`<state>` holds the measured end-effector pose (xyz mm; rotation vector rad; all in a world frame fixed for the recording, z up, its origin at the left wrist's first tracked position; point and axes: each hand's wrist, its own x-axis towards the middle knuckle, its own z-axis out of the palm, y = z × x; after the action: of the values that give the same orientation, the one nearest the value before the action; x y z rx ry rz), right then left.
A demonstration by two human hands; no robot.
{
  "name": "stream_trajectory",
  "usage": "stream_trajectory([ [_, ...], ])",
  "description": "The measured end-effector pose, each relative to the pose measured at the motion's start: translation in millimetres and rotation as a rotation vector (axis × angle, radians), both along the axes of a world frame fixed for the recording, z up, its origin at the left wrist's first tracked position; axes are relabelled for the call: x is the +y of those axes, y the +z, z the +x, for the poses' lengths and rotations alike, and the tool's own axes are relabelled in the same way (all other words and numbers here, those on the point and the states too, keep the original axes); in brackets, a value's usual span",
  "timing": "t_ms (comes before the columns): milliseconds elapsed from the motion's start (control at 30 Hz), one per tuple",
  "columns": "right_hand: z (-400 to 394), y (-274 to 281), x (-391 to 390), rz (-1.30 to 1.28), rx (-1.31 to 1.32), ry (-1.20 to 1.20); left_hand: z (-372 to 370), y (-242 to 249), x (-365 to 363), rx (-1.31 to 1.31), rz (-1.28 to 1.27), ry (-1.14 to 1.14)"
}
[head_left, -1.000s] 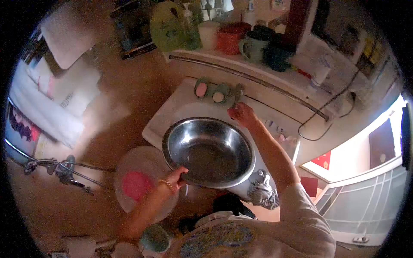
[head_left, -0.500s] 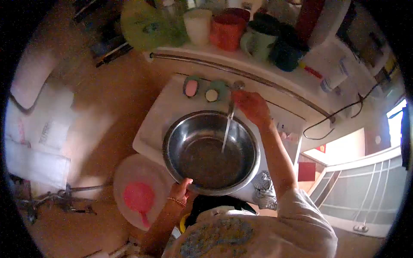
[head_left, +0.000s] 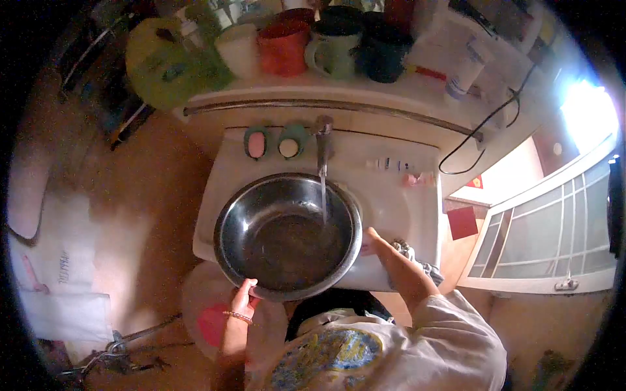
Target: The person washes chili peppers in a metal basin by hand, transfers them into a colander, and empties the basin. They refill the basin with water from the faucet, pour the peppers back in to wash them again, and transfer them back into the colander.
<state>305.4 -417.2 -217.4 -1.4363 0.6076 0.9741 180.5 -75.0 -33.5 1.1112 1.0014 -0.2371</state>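
A wide stainless steel basin [head_left: 283, 293] rests over the left part of the white sink [head_left: 417, 215], with a little water in its bottom. Water runs from the metal faucet [head_left: 323, 140] into it as a thin stream. My left hand [head_left: 244, 298], with a beaded bracelet at the wrist, grips the basin's near-left rim, thumb on top. On the opposite side, my right hand [head_left: 370, 242] is right at the basin's outer wall, just below the rim. Its fingers are mostly hidden by the basin.
Two soap dishes hold a pink soap [head_left: 257, 144] and a pale soap [head_left: 287, 148]. Above runs a metal rail [head_left: 326, 104] below a shelf with a red mug [head_left: 283, 49] and other cups. A pink dipper [head_left: 214, 324] lies in a pale tub at lower left. Cloth [head_left: 427, 270] lies at the sink's right edge.
My right hand has left the faucet and come down to the basin's right side. My left hand stays on the rim. The view has shifted, and water still runs.
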Motion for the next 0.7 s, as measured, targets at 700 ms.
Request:
stream_trajectory([
  [700, -43.3, 207.0, -120.8, -1.359, -0.765, 0.105, 11.3, -20.0, 24.3, -0.003, 0.014, -0.146],
])
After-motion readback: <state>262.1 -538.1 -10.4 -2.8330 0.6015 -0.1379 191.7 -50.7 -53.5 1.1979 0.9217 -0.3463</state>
